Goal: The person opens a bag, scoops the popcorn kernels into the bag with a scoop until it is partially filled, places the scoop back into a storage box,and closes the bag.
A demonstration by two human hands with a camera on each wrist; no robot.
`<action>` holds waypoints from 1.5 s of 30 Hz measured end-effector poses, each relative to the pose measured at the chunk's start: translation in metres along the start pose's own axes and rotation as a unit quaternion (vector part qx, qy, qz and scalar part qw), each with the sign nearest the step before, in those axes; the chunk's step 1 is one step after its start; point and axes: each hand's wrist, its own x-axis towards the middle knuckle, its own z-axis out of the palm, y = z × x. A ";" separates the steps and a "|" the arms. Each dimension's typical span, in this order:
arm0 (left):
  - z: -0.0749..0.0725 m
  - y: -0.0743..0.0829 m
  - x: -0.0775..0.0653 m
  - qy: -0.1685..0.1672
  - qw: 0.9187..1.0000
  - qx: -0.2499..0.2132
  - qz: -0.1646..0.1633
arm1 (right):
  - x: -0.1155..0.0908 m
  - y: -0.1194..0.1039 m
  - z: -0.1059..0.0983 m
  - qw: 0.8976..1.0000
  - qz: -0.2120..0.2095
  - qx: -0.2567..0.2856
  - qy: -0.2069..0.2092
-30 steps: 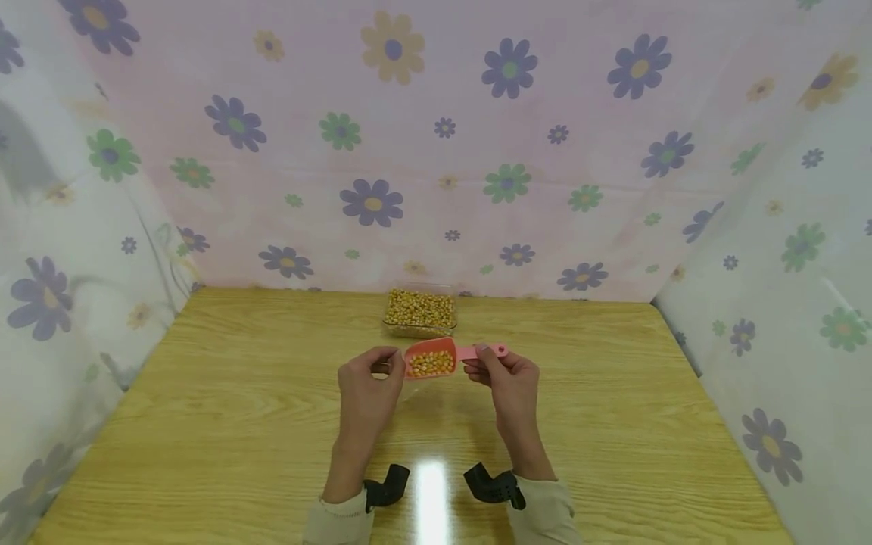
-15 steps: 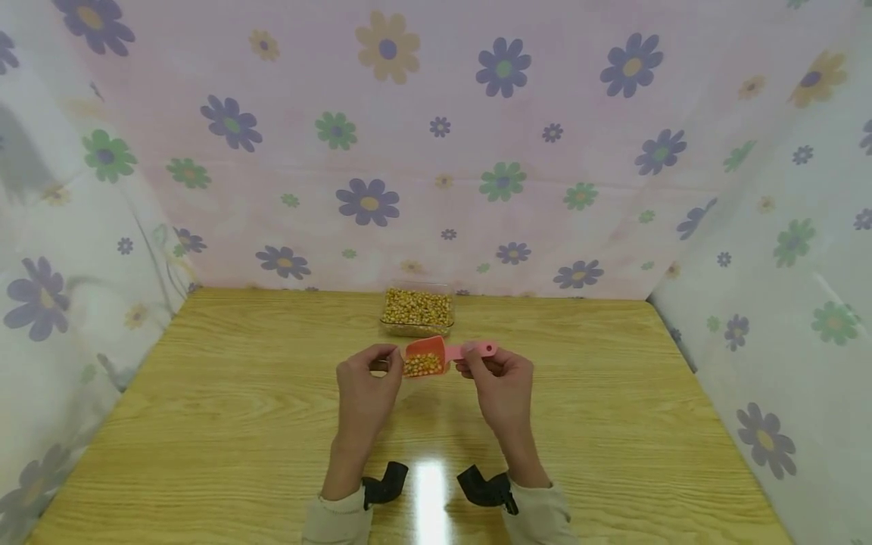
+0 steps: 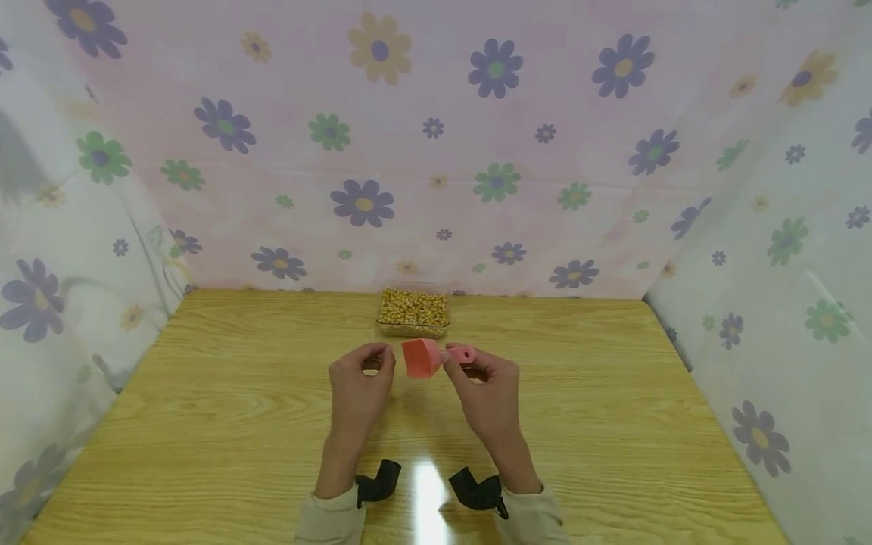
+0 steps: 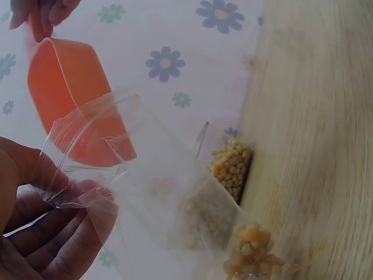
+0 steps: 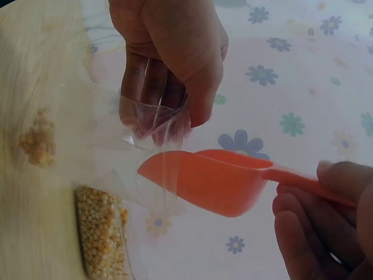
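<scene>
In the left wrist view a clear plastic bag [image 4: 157, 175] hangs from my left hand [image 3: 357, 384], whose thumb and fingers pinch its rim. Corn kernels [image 4: 256, 256] lie at the bottom of the bag. My right hand [image 3: 489, 390] holds the handle of a pinkish-red scoop [image 3: 421, 358] between thumb and fingers. The scoop is tipped, its front edge inside the bag's mouth, and no kernels show in it. In the head view the bag is barely visible.
A clear glass container [image 3: 413, 331] full of corn kernels stands at the back of the wood-grain table [image 3: 225, 409], just beyond the hands. Flower-printed cloth [image 3: 422, 151] hangs behind the table and along both sides.
The scoop, earlier level and loaded with kernels, has tilted over toward the bag, and its kernels are out of it. My right hand has moved left and turned; the left hand has barely moved.
</scene>
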 end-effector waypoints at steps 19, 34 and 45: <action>-0.005 -0.007 0.000 0.015 1.000 -0.006 -0.018 | 0.003 -0.006 -0.007 0.964 -0.251 -0.061 -0.058; -0.010 -0.009 0.003 0.021 0.999 -0.019 -0.039 | -0.002 -0.007 -0.001 0.986 -0.143 -0.047 0.065; -0.010 -0.011 0.002 0.020 0.999 -0.026 -0.041 | 0.002 0.007 -0.012 0.990 -0.071 -0.017 0.118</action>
